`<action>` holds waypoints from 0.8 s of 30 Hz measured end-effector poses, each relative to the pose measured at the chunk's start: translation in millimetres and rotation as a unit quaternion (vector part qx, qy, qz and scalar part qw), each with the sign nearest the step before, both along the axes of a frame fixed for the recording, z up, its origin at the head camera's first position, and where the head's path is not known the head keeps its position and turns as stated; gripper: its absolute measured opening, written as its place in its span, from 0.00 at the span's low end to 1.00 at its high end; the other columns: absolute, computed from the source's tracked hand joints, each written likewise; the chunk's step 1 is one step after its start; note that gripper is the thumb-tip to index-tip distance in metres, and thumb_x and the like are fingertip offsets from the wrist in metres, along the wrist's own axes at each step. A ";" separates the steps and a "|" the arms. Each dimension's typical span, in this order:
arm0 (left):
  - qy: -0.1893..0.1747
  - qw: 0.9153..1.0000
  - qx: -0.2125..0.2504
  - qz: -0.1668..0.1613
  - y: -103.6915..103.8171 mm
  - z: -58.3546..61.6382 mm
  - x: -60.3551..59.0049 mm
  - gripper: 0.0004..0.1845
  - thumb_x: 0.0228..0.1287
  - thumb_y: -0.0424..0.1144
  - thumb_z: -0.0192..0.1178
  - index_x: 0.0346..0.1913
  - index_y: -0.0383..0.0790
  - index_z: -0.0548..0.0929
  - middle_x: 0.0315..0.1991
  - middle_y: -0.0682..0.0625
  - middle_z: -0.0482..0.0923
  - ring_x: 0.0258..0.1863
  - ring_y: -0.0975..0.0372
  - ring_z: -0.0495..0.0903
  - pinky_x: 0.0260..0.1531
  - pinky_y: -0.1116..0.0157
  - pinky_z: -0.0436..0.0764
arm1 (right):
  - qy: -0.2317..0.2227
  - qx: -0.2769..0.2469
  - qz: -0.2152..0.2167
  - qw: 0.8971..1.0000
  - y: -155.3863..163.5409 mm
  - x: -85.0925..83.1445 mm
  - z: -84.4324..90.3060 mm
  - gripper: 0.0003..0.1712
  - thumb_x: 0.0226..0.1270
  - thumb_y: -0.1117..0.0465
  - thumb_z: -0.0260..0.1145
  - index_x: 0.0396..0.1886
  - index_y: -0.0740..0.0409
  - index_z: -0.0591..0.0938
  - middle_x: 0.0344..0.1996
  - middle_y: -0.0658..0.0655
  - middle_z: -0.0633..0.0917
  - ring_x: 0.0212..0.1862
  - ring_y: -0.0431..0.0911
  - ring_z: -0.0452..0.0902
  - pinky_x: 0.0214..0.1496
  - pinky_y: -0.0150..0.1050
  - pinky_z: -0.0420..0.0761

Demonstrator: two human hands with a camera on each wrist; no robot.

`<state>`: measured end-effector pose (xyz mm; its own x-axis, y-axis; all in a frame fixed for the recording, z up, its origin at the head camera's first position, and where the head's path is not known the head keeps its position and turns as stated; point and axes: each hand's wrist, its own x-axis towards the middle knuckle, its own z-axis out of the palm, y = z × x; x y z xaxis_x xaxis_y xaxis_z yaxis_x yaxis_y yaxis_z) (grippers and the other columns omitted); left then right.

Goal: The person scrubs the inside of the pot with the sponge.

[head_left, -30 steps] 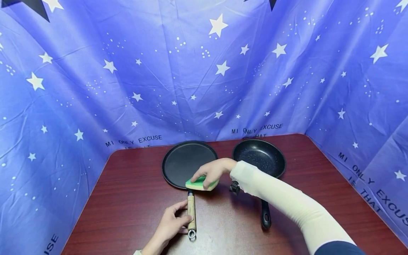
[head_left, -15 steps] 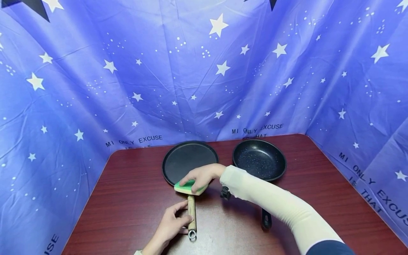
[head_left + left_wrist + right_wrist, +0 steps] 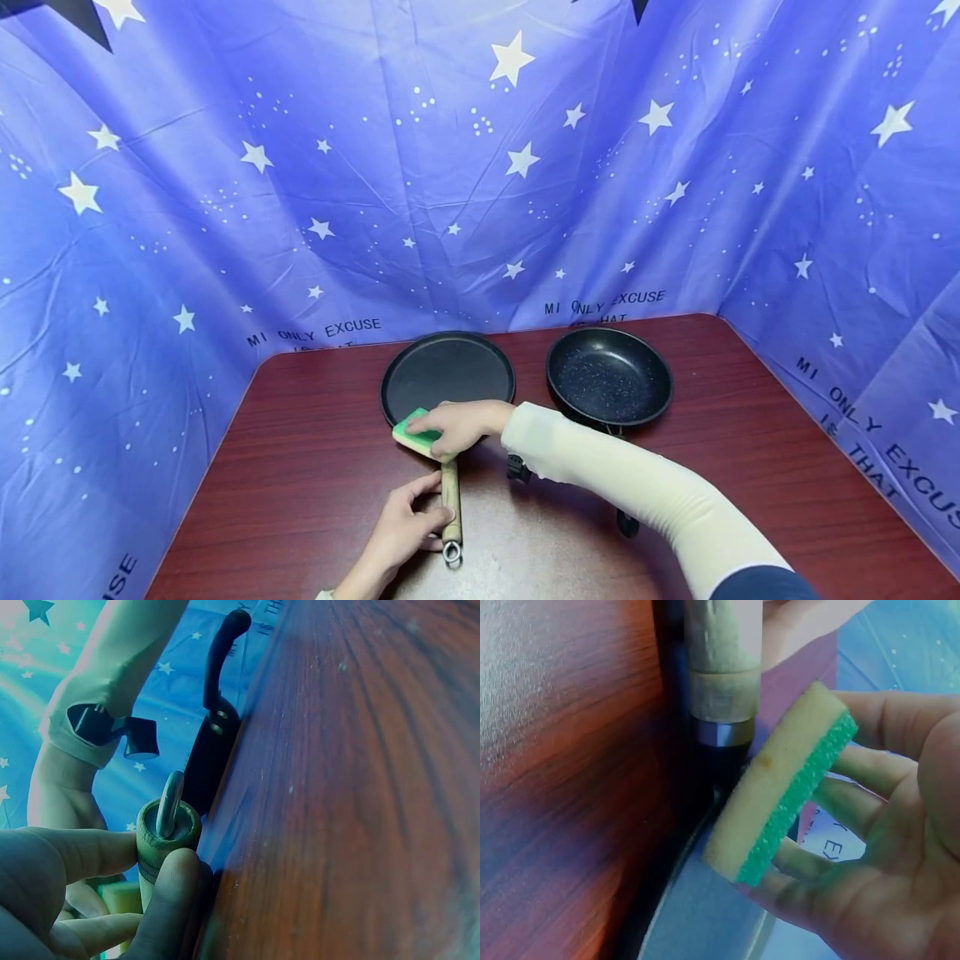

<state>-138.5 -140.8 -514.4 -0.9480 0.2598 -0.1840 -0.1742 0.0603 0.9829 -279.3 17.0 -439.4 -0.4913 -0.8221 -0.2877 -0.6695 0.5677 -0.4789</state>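
A flat black pan (image 3: 450, 371) lies on the table with its wooden handle (image 3: 450, 500) toward me. My left hand (image 3: 408, 521) grips that handle between thumb and fingers, near the metal ring (image 3: 171, 806) at its end. My right hand (image 3: 465, 425) holds a sponge (image 3: 780, 787), green on one side and pale yellow on the other. In the head view the sponge sits at the pan's near-left rim, just beyond the handle. The yellow side faces the pan in the right wrist view; whether it touches the surface there I cannot tell.
A deeper black speckled frying pan (image 3: 611, 375) stands to the right, its black handle (image 3: 628, 522) partly behind my right forearm. The dark red wooden table (image 3: 300, 467) is bordered by a blue star-patterned curtain (image 3: 420, 167) at back and sides.
My right hand has moved left with the sponge, from right of the handle's base across to the pan's near-left rim. The left hand and both pans have stayed in place.
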 end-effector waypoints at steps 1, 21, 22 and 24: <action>0.001 1.000 0.000 0.000 0.0 -0.1 0.0 0.37 0.62 0.26 0.67 0.73 0.20 0.68 0.53 0.39 0.81 0.26 0.58 0.87 0.23 0.65 0.90 | 0.008 0.000 -0.001 1.000 -1.2 0.4 -1.0 0.36 0.74 0.62 0.62 0.81 0.51 0.69 0.80 0.50 0.67 0.78 0.49 0.60 0.78 0.33 0.64; 0.006 1.000 0.004 0.002 0.4 -1.4 -0.5 0.37 0.62 0.26 0.67 0.73 0.21 0.69 0.51 0.40 0.82 0.29 0.56 0.86 0.22 0.63 0.90 | 0.122 0.055 -0.062 0.989 -28.0 -17.6 -28.4 0.36 0.82 0.62 0.57 0.85 0.46 0.62 0.84 0.47 0.58 0.84 0.53 0.47 0.81 0.65 0.62; 0.006 1.000 0.004 0.002 0.5 -1.2 -0.4 0.37 0.62 0.26 0.67 0.73 0.21 0.69 0.51 0.40 0.82 0.29 0.57 0.86 0.22 0.63 0.90 | 0.125 0.056 -0.065 0.988 -29.1 -19.1 -29.2 0.36 0.82 0.62 0.57 0.85 0.46 0.62 0.84 0.47 0.58 0.84 0.53 0.47 0.81 0.64 0.62; 0.007 1.000 0.005 0.003 0.6 -0.5 -0.2 0.37 0.61 0.26 0.67 0.73 0.21 0.68 0.50 0.39 0.82 0.28 0.57 0.86 0.22 0.64 0.90 | 0.132 0.060 -0.072 0.987 -30.9 -22.0 -29.8 0.36 0.82 0.62 0.57 0.85 0.45 0.62 0.84 0.47 0.58 0.84 0.53 0.47 0.81 0.64 0.62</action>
<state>-138.8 -140.1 -515.0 -0.9517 0.2564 -0.1690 -0.1614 0.0502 0.9856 -301.3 -13.9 -469.2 -0.6705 -0.7069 -0.2252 -0.6708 0.7073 -0.2229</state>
